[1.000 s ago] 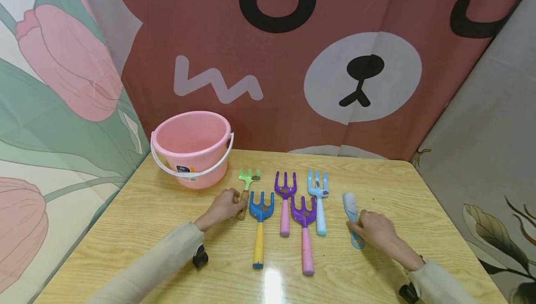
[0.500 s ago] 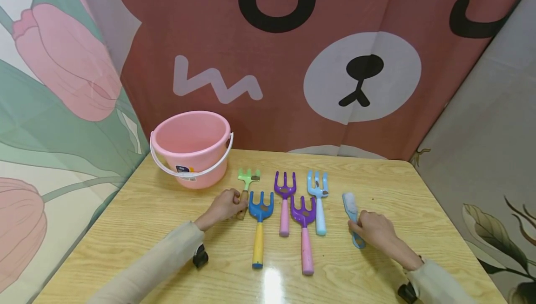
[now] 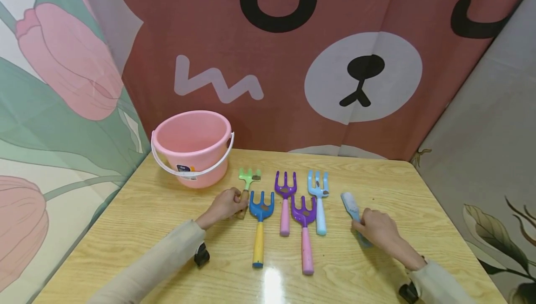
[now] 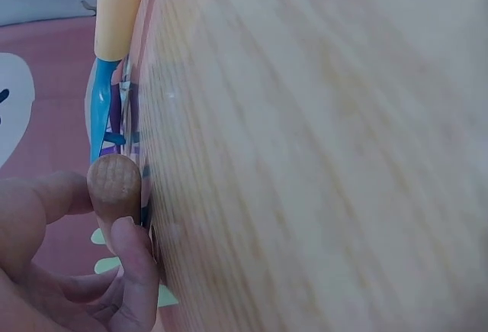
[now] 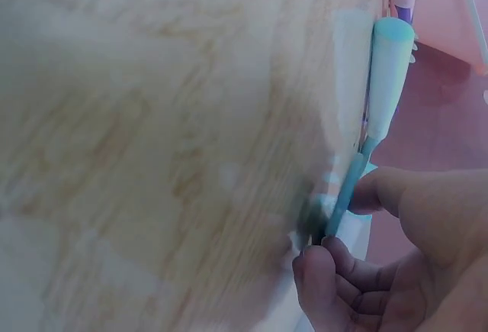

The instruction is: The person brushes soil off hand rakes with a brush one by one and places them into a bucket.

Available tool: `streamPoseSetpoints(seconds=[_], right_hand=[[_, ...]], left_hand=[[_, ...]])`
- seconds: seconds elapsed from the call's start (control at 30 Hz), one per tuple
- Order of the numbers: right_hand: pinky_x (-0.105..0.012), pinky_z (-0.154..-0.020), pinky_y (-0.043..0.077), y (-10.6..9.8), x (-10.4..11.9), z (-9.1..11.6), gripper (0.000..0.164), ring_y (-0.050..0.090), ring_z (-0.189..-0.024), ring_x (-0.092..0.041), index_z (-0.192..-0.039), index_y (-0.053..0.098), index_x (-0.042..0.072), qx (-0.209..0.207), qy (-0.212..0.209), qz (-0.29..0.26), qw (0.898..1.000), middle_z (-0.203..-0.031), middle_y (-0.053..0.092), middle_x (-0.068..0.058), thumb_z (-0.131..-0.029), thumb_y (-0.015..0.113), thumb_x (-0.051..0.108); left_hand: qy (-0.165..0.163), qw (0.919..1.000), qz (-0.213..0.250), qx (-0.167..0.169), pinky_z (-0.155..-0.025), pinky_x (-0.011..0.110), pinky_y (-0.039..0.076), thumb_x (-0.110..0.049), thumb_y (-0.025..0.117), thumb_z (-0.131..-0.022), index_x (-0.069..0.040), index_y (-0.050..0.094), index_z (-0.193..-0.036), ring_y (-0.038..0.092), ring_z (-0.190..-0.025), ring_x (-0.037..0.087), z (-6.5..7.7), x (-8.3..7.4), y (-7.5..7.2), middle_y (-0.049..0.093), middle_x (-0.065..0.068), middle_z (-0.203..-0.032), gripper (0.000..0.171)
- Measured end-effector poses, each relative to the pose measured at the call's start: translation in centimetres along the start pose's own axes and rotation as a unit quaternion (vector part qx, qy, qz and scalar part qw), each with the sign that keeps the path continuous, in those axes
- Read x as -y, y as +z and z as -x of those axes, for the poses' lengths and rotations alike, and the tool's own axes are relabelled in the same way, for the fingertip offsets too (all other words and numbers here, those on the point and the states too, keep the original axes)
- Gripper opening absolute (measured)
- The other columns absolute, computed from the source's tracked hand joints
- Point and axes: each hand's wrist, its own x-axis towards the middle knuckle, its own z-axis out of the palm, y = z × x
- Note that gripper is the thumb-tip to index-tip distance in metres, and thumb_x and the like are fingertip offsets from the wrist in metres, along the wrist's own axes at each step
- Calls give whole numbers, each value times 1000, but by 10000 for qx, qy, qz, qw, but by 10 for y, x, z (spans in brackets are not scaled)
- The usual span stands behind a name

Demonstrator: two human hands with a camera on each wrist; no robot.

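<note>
right of the pink plastic bucket [image 3: 194,162], we see the left grip [image 3: 223,206] pinching a green-headed, brown-handled toy fork [image 3: 248,180] nearby; farther right, the right grip [image 3: 378,229] pinches a slim light-blue tool [image 3: 351,205].

On the table [image 3: 226,271]: bucket [image 3: 205,162] back left, forks [image 3: 285,206] between, another tool [image 3: 351,204] right.

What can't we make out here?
- Floor of pink bucket, head view: behind its near wall.
- Text on label, head view: too small.
- Part of green garden fork, head view: behind left hand.
- Part of flat light-blue tool, head view: behind right hand.
- Pink bucket, right wrist view: cut by right edge.
</note>
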Motion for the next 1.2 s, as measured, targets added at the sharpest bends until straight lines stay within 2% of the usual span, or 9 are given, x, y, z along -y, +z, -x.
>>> streamPoseSetpoints(seconds=[0.17, 0.33, 0.57, 0.73, 0.83, 1.0, 1.2], right_hand=[[-22, -40, 22, -4, -1, 1, 38, 26, -42, -10, -62, 44, 12, -85, -20, -111, 9999, -49, 36, 3, -88, 70, 23], [-20, -40, 17, -6, -2, 1, 43, 22, -41, -8, -57, 42, 14, -147, -101, -198, 9996, -46, 29, 8, -88, 71, 20], [-21, -41, 21, -5, -4, 0, 38, 25, -43, -8, -63, 42, 12, -368, -211, -175, 9989, -51, 31, 5, -88, 70, 14], [-21, -42, 21, -6, -3, 2, 31, 28, -44, -9, -70, 45, 9, -541, -357, -132, 9978, -53, 35, 3, -87, 70, 11], [-21, -41, 20, -6, -3, 3, 26, 29, -43, -9, -76, 48, 6, -626, -411, -59, 9972, -53, 37, 2, -87, 71, 10], [-21, -39, 18, -6, -2, 3, 22, 27, -40, -8, -82, 52, 2, -816, -456, 5, 9956, -50, 37, 3, -86, 72, 9], [-22, -39, 17, -5, -2, 3, 17, 24, -42, -9, -87, 52, 0, -859, -276, -60, 9959, -51, 35, 3, -85, 67, 8]], left_hand=[[-219, 9998, 31, -23, -50, 24, 48, -17, 71, -91, 10, 57, -122, 57, -48, 12, 0, -1, -1, 62, 2, -80, 43], [-293, 9994, -27, -177, -49, 27, 51, -20, 71, -91, 11, 58, -120, 60, -49, 15, -1, 0, -2, 64, 4, -82, 44], [-119, 9981, -395, -460, -72, 36, 54, -23, 72, -87, 11, 62, -114, 62, -76, 18, -3, 3, -4, 67, 6, -84, 45], [-213, 9986, -287, -394, -77, 39, 54, -20, 74, -86, 12, 60, -117, 64, -78, 19, -2, 1, -7, 67, 7, -85, 47], [-202, 9987, -259, -402, -76, 38, 54, -19, 73, -87, 12, 59, -118, 64, -76, 18, -2, 0, -8, 68, 8, -86, 47], [-347, 9989, -15, -317, -68, 32, 54, -24, 66, -93, 11, 57, -123, 64, -62, 14, -2, -1, -8, 68, 9, -89, 47], [-311, 9990, -126, -304, -53, 28, 46, -25, 60, -97, 10, 60, -121, 56, -56, 14, -1, -4, -8, 62, 6, -78, 43]])
